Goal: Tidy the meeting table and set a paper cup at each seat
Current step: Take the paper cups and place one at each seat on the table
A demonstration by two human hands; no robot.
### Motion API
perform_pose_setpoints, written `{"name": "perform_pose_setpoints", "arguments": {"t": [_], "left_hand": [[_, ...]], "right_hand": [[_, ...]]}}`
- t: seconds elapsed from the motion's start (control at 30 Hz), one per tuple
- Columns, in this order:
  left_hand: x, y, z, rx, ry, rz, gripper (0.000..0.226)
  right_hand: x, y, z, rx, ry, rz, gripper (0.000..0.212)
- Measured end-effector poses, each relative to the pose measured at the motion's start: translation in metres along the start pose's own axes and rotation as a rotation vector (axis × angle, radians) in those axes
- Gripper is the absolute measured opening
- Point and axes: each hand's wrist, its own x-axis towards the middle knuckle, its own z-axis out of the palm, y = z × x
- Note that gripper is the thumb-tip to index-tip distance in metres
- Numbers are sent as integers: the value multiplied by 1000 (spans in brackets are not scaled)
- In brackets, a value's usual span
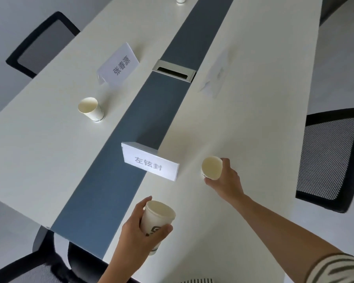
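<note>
1. Single paper cup: off-white paper, tapered round form with a rolled rim. Its mouth faces up toward the camera and its long axis is roughly upright. A dark print low on the wall is unreadable. The right hand grips it from the side, with fingers behind and thumb in front. It sits over the white half of the meeting table, just right of the near name card. I cannot tell whether its base touches the table.
2. Stack of paper cups: same paper, apparently nested, number unclear. The mouth faces up and the long axis leans toward the lower left. A dark logo is partly covered. The left hand wraps round it, above the near table edge.
3. Standing paper cup: mouth up, on the left half of the table, near the far name card.
4. Near name card: folded white card tent printed "左铉封", at the edge of the blue-grey centre strip.
5. Far name card: folded white card printed "张春源".
6. Third name card: seen from the back, text illegible.
7. Cable port: rectangular metal frame with a dark slot, set in the strip.
8. Mesh chair: black frame, at the right side of the table.
9. Sleeve: striped fabric, on the right arm.
</note>
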Motion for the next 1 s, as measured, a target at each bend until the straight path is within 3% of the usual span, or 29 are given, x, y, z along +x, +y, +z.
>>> {"name": "perform_pose_setpoints", "arguments": {"t": [0.13, 0.23, 0.33, 0.5, 0.57, 0.73, 1.0], "left_hand": [[12, 21, 13, 27, -44, 61, 78], [14, 38, 22, 50, -82, 107, 75], [8, 52, 33, 91, -119, 161, 77], [-22, 66, 56, 165, -212, 263, 73], [-43, 71, 68, 197, -267, 313, 71], [-100, 70, 108, 276, -390, 431, 73], [-197, 41, 195, 391, -597, 531, 77]], "right_hand": [[-7, -1, -13, -17, -44, -20, 111], [-29, 1, -35, 13, 6, -35, 115], [-68, 11, -62, 149, 103, -64, 95], [-157, 34, -94, 426, 176, -74, 28], [-191, 44, -95, 525, 154, -28, 14], [-258, 73, -96, 711, 85, 31, 3], [-368, 164, -112, 751, 113, 184, 11]]}}
